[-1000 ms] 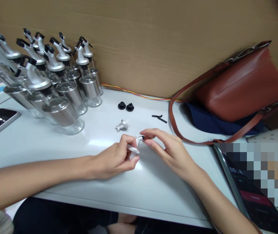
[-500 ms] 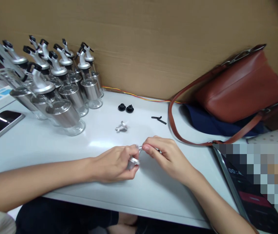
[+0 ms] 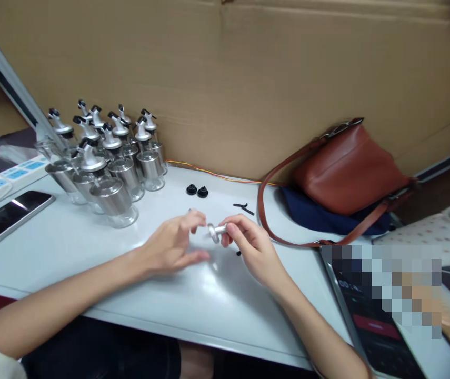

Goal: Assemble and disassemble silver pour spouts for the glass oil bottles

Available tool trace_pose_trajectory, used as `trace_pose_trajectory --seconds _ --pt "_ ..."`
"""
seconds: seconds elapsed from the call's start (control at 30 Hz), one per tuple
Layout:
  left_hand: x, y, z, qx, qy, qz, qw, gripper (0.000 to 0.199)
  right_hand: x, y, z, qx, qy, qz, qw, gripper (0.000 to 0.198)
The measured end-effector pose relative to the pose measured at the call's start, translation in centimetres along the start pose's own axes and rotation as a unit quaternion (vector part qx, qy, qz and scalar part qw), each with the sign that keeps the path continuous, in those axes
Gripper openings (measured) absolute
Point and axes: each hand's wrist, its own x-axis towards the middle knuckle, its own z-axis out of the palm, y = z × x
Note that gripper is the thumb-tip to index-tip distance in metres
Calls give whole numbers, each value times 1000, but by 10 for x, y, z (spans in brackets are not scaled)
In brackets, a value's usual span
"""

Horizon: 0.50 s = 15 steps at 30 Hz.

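Note:
Between the thumb and fingers of my right hand (image 3: 250, 245) is a silver pourer spout (image 3: 216, 231), its round flange turned left. My left hand (image 3: 175, 242) is open just left of the flange, fingers apart. A small black part (image 3: 239, 253) shows beside my right hand's palm, partly hidden. Beyond the hands, two black stoppers (image 3: 203, 192) sit side by side on the white table (image 3: 193, 316). Thin black lever pieces (image 3: 244, 208) lie to their right. The other silver spout piece is mostly hidden behind my left hand.
Several glass and steel oil bottles (image 3: 114, 196) with pourer tops stand at back left. A phone (image 3: 11, 216) and a power strip (image 3: 7, 179) lie left of them. A brown bag (image 3: 351, 168) on dark blue cloth (image 3: 288, 202) and a tablet-like screen (image 3: 367, 310) are right.
My left hand has let go of the silver spout and opened. The right hand now holds the spout alone. The camera view has shifted, so the bottles look smaller.

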Motion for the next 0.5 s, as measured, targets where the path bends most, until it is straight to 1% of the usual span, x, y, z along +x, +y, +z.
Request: trace_pose_trajectory --seconds 0.07,0.1,0.13,0.17,0.23,0.3,0.4,0.5 --pt "11 -11 -6 48 29 -105 993 24 1 2 -2 28 43 -1 999 19" --pt "18 -18 -9 76 27 -158 984 22 2 3 -3 34 58 -2 998 18" --pt "26 -25 -10 103 10 -195 975 23 3 3 -4 37 71 -4 997 19" --pt "34 -32 -10 124 -17 -215 968 25 4 4 -5 37 80 -7 996 20" --pt "50 -46 -8 176 -88 -223 955 30 5 5 -6 42 96 -10 994 23" --pt "63 -58 -2 202 -125 -217 947 32 6 6 -7 64 110 -10 992 26" --pt "77 -71 8 215 -159 -205 941 27 8 8 -8 102 134 -4 986 26" --pt "83 -79 13 222 -179 -199 938 22 9 9 -8 128 158 1 979 23"
